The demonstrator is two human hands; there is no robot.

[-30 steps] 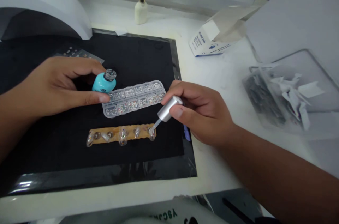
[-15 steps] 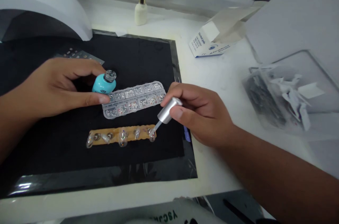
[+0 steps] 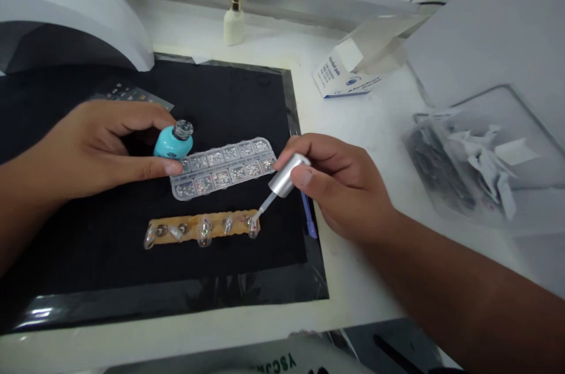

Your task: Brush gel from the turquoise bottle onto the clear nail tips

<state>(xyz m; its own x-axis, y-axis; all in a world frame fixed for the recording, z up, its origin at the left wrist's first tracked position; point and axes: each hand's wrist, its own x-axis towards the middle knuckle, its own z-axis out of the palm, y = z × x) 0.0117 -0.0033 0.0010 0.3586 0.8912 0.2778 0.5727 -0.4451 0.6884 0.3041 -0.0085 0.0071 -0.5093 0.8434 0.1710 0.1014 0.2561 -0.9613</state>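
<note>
Edging slightly toward 1 o'clock since the earlier frame, the right hand [image 3: 346, 188] is tilting its silver brush cap [image 3: 289, 175] and exposing more of the purple tool [image 3: 311, 228] beside it. Its thumb and fingers are pinching the cap narrowly; the applicator brush [image 3: 267, 203] is reaching toward 8 o'clock, its tip meeting or hovering just over the rightmost nail tip [image 3: 253, 227]. That nail is sitting on the tan adhesive strip [image 3: 193, 229], at 8 o'clock from center. At 9 o'clock, the left hand [image 3: 103, 144] is steadily gripping an uncapped turquoise polish bottle [image 3: 173, 142] beside the rhinestone case [image 3: 218, 168]; the bottle's mark is staying too small to read. At 1 o'clock, a white box [image 3: 348, 84] is showing "Alcohol pads"; at 6 o'clock, a bag [image 3: 282, 350] is displaying inverted letters beginning "YSCJ".
</note>
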